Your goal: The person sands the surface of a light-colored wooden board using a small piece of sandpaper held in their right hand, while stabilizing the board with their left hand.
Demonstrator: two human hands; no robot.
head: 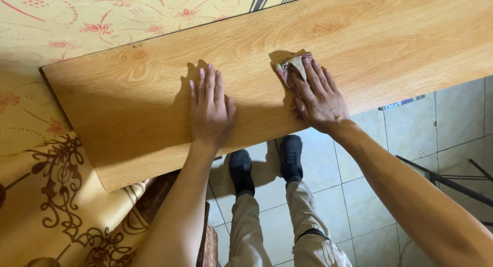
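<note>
A long light-brown wooden board lies slanted across a table and juts out past its edge over the floor. My left hand rests flat on the board, palm down, fingers together, holding nothing. To its right, my right hand presses a small crumpled pinkish cloth onto the board; the cloth shows from under the fingertips.
The table carries a yellow cloth with red flower and brown scroll patterns. Below are pale floor tiles, my black shoes and beige trousers. Dark metal rods lie on the floor at the right.
</note>
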